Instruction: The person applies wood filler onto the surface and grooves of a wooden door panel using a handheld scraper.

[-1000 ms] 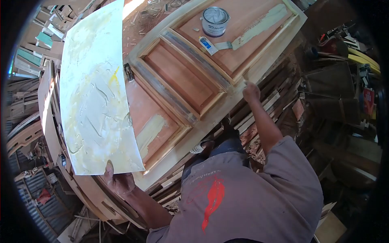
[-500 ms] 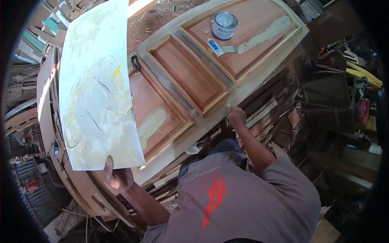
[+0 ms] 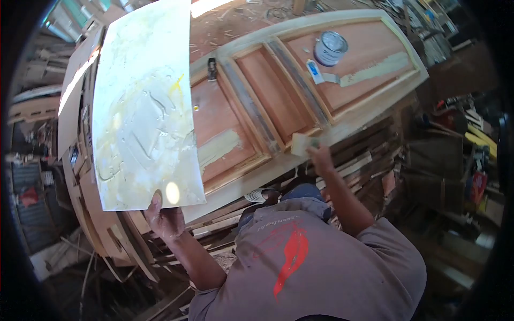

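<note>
My left hand (image 3: pixel 165 218) grips the bottom edge of a large white sheet (image 3: pixel 144 123), thumb on top. Pale, wet-looking filler is spread in ridges over the sheet, with a yellow streak at its right. In my right hand (image 3: pixel 321 159) is a flat, pale, smeared scraper (image 3: pixel 301 144), slightly blurred, at the near edge of a framed wooden door (image 3: pixel 278 96). Cream filler patches (image 3: pixel 222 147) lie on the door's recessed panels. An open tin (image 3: pixel 330 49), a small white-and-blue tube (image 3: pixel 315 71) and a flat blade (image 3: pixel 331 78) rest on the right panel.
A small black tool (image 3: pixel 212 69) lies on the door's frame by the sheet. Stacked boards (image 3: pixel 101 224) stand at the left. Timber offcuts (image 3: pixel 353 166) lie below the door's near edge. Shelves with tools and a yellow hose-like item (image 3: pixel 482 138) are at the right.
My view has shifted, so the door and tin appear further right. The scraper in my right hand has turned its flat face into view. My left hand still holds the sheet.
</note>
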Demonstrator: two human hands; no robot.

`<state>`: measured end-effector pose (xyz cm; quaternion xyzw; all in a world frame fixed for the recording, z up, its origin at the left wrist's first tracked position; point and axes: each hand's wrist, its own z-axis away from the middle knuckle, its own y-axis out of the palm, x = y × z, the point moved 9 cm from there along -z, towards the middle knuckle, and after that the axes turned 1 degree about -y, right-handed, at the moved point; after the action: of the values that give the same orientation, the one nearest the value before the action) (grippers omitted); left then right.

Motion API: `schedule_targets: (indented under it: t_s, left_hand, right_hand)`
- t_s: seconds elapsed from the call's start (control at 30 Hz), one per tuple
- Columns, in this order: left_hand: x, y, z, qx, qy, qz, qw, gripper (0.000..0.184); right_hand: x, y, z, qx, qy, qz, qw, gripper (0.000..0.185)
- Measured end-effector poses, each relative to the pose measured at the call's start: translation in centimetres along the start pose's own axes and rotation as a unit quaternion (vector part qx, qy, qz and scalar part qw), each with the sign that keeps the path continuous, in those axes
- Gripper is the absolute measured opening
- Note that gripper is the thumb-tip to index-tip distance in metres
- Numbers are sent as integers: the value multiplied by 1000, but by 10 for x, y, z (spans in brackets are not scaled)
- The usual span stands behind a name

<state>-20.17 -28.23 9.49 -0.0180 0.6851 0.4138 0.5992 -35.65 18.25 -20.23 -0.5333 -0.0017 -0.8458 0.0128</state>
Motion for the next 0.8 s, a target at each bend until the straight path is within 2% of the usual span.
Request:
schedule_targets:
  t_s: [0.03,0.13,0.23,0.3,0.33,0.37,0.43,0.47,0.57,0.6,0.67,0.8]
  left_hand:
    - [0,4,1,-3,7,-7,1000,53]
    - [-4,13,12,-84,26,-28,996,60]
    - [-5,26,26,-128,39,-14,991,60]
    - [-7,23,41,-154,36,7,987,61]
    - [-15,33,50,-164,69,-12,984,57]
    - [-13,34,61,-184,69,-17,980,55]
    - [-9,32,75,-227,51,-22,972,53]
    - [-8,35,80,-212,50,-30,975,46]
    - [10,30,95,-237,64,-44,968,38]
    - [10,37,97,-249,89,-37,964,33]
    - [18,36,108,-252,84,-43,963,37]
    - [19,52,129,-269,134,-60,952,35]
  right_hand:
    - [24,5,-5,24,32,-157,987,30]
    - [123,46,-15,157,-7,-315,936,29]
    - [197,96,-16,244,-21,-302,921,32]
    - [256,132,2,292,-111,-222,924,32]
    - [285,148,14,315,-157,-184,918,31]
    - [316,162,32,341,-233,-75,907,31]
    - [369,189,61,364,-378,138,840,30]
    - [386,201,71,402,-441,130,792,29]
    - [414,236,92,472,-381,246,756,30]
    - [420,247,93,478,-438,249,720,30]
    - [422,265,104,482,-547,246,639,30]
    - [403,284,127,550,-557,241,574,36]
